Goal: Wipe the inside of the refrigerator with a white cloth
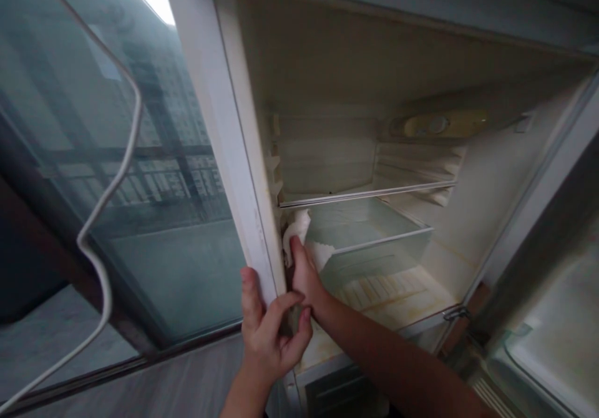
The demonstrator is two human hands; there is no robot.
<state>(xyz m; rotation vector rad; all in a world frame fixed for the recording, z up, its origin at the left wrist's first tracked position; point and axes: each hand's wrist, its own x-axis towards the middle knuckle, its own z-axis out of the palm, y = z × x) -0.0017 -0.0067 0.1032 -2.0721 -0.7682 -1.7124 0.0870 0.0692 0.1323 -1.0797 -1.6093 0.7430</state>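
An open fridge (224,125) stands in front of me, its white interior stained yellowish. My left hand (269,330) grips the fridge's left side wall at its front edge, fingers curled around it. My right hand (304,271) reaches inside and presses a white cloth (299,228) against the inner left wall, just under the upper glass shelf (369,192). A lower glass shelf (381,242) sits to the right of the cloth.
A thermostat dial housing (440,125) sits at the upper back of the fridge. The open fridge door (556,337) hangs at right. A loose white door gasket (105,243) dangles at left in front of a large window (70,156).
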